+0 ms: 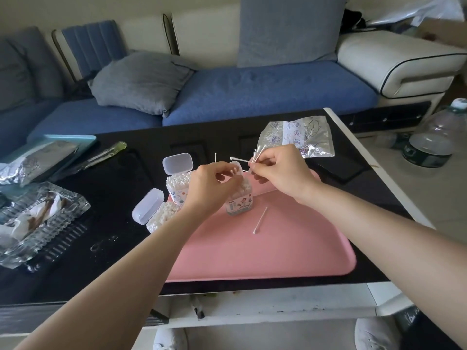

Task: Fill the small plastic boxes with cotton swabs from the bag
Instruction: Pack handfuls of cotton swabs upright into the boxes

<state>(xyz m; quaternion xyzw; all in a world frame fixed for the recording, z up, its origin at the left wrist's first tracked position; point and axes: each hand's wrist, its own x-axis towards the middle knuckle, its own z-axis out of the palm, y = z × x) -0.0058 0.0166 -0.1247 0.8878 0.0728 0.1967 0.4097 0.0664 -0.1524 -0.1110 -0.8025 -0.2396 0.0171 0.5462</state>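
Three small plastic boxes stand open at the pink tray's far left corner. Two are packed with swabs: the upright one and the nearest one, which lies tilted. My left hand pinches a swab over the third box, which stands on the tray. My right hand holds a small bunch of cotton swabs just above that box. One loose swab lies on the tray. The clear, nearly flat bag lies behind my right hand.
A ribbed glass dish with wrappers sits at the left of the black table. A teal tray with foil packets and a pen-like tool lie beyond it. A large water bottle stands on the floor right. A sofa runs behind.
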